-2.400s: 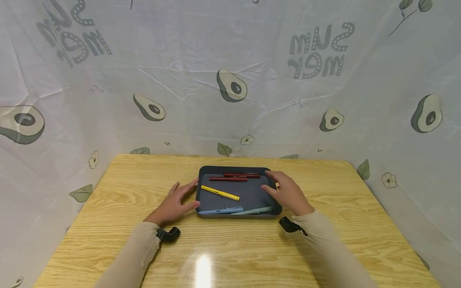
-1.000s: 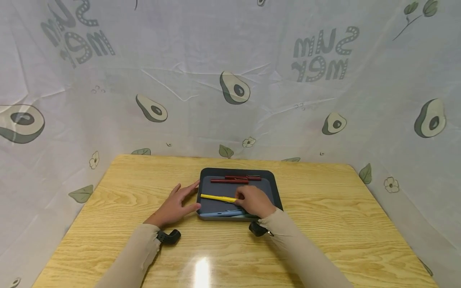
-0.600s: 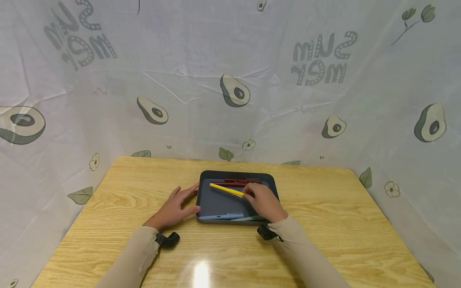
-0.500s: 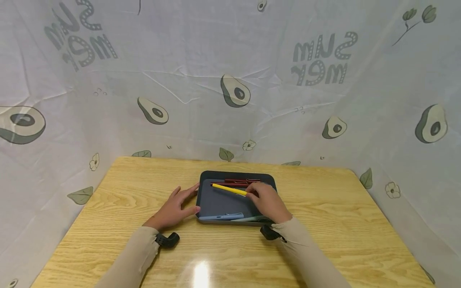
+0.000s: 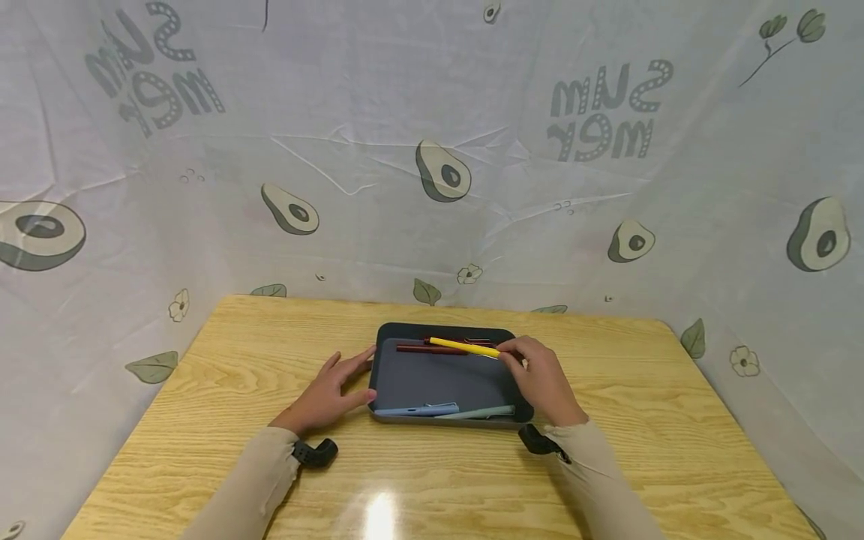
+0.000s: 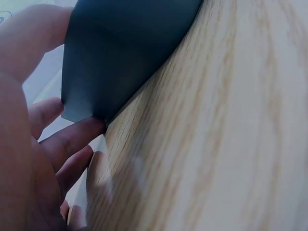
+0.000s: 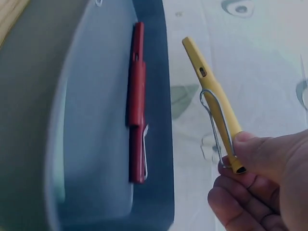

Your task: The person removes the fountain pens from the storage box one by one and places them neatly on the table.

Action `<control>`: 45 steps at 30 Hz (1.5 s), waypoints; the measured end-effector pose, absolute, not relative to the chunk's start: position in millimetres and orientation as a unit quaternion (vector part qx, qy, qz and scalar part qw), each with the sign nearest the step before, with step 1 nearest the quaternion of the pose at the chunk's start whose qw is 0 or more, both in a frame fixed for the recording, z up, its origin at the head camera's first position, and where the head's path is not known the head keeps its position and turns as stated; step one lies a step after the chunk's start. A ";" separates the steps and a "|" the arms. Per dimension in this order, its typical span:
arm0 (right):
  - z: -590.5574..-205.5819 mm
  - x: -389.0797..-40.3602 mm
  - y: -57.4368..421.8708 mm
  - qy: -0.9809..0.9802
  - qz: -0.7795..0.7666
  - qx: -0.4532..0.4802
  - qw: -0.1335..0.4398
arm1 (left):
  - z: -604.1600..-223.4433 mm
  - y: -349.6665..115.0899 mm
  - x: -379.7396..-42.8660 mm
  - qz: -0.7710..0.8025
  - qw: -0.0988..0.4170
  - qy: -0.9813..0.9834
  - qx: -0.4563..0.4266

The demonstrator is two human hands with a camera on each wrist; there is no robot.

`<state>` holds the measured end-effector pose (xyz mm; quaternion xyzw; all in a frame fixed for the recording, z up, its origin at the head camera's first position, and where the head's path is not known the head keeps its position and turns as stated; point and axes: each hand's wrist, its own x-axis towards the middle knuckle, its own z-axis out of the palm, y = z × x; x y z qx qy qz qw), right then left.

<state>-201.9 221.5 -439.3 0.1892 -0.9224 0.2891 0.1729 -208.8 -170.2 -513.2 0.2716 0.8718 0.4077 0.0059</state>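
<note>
Yellow pen: it is in the right hand (image 5: 543, 379), lifted above the tray (image 5: 439, 379); in the head view the yellow pen (image 5: 466, 347) appears over the red pens (image 5: 425, 349).
Right hand: thumb and fingers pinch the pen narrowly at one end.
Right wrist view: it shows what the head view gives only small, a wire clip (image 7: 215, 137) beside the fingers and a little slot (image 7: 202, 72) in the barrel; here the pen is seen apart from the tray wall.
Left hand: the left hand (image 5: 327, 394) is spread wide at the left end of the tray, thumb well apart from the other fingers.
Left wrist view: only here one sees fingertips touching the outer side of the tray, and this side is plain.
Tray: dark grey, smooth, rectangular with rounded corners and a low wall.
Red pens: slender, side by side near the far wall, overlapping in part of their length.
Other pens: a light blue pen (image 5: 418, 410) and a pale green pen (image 5: 479, 413) lie along the near wall.
Table: the table (image 5: 432, 472) has light wood grain, with a bright reflection at the front.
Room: a creased whitish cloth (image 5: 364, 75) hangs around, printed with avocados, leaves, flowers and reversed "summer" letters.
</note>
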 end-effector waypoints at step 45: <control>-447.4 -217.3 304.1 -0.875 0.366 0.150 0.280 | -515.2 -167.9 -210.5 0.408 0.004 0.875 0.262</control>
